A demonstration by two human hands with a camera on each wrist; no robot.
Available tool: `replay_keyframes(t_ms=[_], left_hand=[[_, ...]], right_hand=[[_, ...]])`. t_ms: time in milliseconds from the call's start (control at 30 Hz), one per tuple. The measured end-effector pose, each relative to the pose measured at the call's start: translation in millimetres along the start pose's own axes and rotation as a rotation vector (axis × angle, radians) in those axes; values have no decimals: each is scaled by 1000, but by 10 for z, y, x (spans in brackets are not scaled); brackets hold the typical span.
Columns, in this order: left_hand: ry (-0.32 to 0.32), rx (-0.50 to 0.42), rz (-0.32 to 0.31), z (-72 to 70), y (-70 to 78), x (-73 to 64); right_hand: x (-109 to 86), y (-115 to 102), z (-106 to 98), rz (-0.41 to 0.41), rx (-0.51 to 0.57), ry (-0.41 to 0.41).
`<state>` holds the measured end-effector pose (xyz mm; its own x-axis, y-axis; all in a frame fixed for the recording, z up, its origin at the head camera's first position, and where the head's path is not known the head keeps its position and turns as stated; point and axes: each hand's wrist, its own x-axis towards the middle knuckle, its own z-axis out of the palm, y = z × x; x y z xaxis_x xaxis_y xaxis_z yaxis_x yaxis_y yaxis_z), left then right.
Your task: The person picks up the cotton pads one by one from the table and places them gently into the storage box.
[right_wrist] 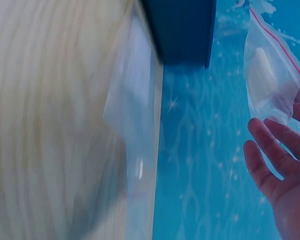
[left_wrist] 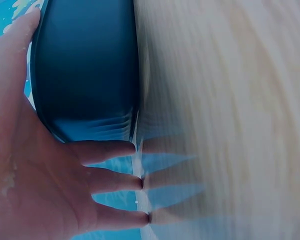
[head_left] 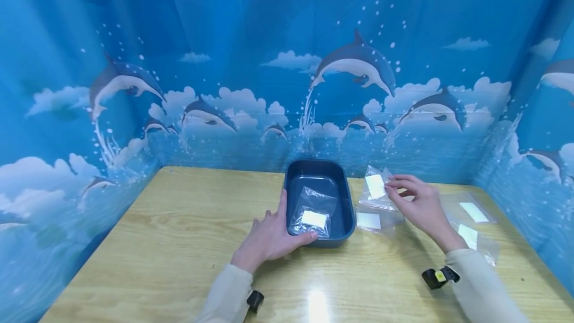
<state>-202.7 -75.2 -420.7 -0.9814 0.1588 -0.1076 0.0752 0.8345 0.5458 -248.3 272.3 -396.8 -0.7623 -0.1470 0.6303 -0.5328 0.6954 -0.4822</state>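
A dark blue plastic box [head_left: 352,209] stands on the table, with a clear zip bag [head_left: 314,218] bearing a white label inside it. Against the box's front left corner rests my left hand [head_left: 269,239], its thumb on the front rim and its straight fingers spread along the left side. To the right of the box, my right hand [head_left: 418,207] pinches a clear zip bag [right_wrist: 267,75] between thumb and fingertips. That bag has a red seal line and a white piece, and it hangs raised off the table in the right wrist view.
Below the raised bag, another labelled bag [head_left: 368,221] lies beside the box. Two more, a far bag [head_left: 474,212] and a nearer bag [head_left: 468,236], lie to the right of my right hand. A dolphin-print curtain [head_left: 251,64] stands behind the wooden table [head_left: 179,223].
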Motion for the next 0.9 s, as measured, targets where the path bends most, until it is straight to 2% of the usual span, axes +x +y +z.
replay_keyframes(t_ms=[167, 367, 900], left_hand=[[0, 1, 7, -17, 6, -10], [0, -12, -17, -34, 10, 2], [-10, -4, -7, -24, 35, 15]], right_hand=[[33, -135, 129, -19, 58, 0], [66, -255, 283, -23, 98, -16], [178, -429, 601, -25, 110, -83]])
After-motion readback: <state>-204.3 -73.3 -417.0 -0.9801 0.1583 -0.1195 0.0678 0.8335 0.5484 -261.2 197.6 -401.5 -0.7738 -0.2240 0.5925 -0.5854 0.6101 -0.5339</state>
